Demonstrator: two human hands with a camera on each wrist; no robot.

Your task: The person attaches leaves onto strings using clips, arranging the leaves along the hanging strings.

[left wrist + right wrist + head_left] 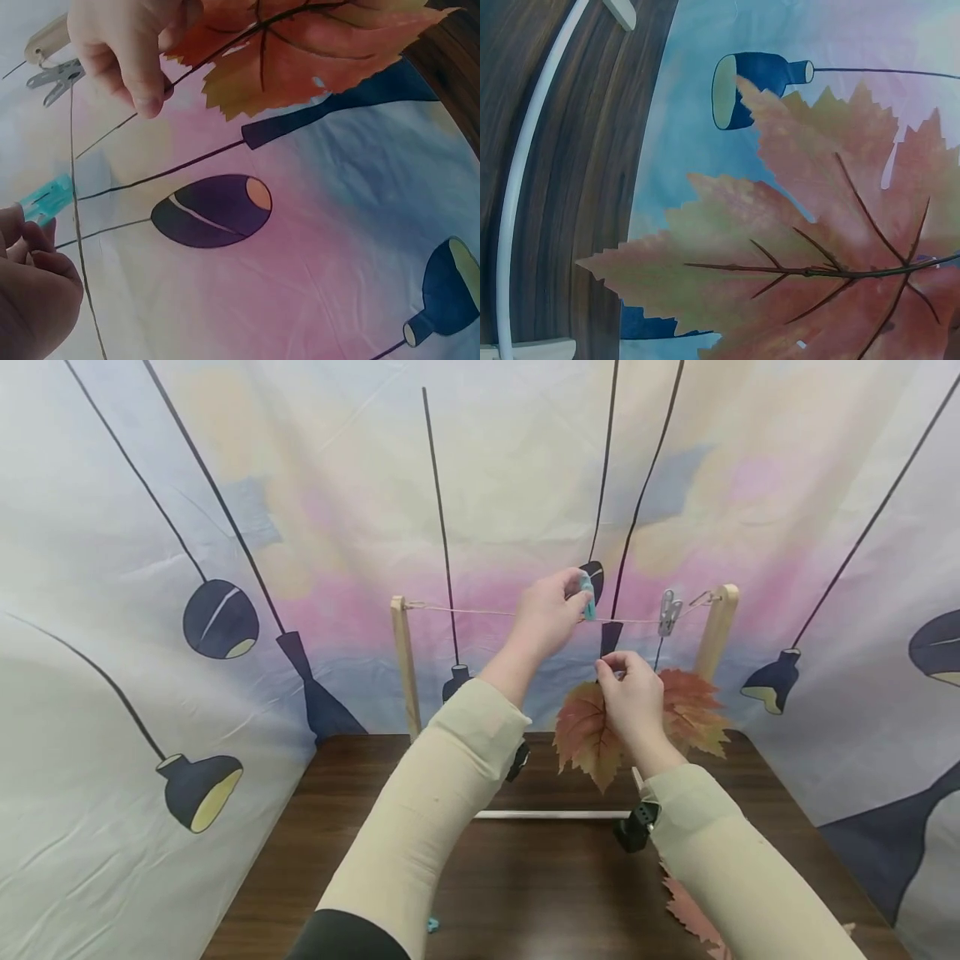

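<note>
We see a pastel cloth backdrop printed with dark hanging lamps [322,485] behind a dark brown wood-grain table [555,893]. Toward the table's far edge rises a pale wooden frame with two posts [406,668]; a slim white rod [551,815] runs low between its sides. The left forearm hides part of the table and frame from us.

Beside the right post hangs a red-orange artificial maple leaf [696,710]. Next to it, below the thin tan string [480,612] joining the posts, is an orange-brown artificial maple leaf with a dark stem [588,727]. The right hand [636,702] pinches that stem between thumb and fingers, covering part of both leaves; the stem's tip points up, near the string. A pinkish-red leaf [693,914] lies toward the table's right edge, partly behind the right sleeve.

The left hand [547,610] grips a light blue plastic clothespin [588,597] at the string; whether it bites the string, we cannot tell. A grey clip [666,612] sits on the string near the right post, and we spot a small blue piece [432,925] on the table beside the left sleeve.
</note>
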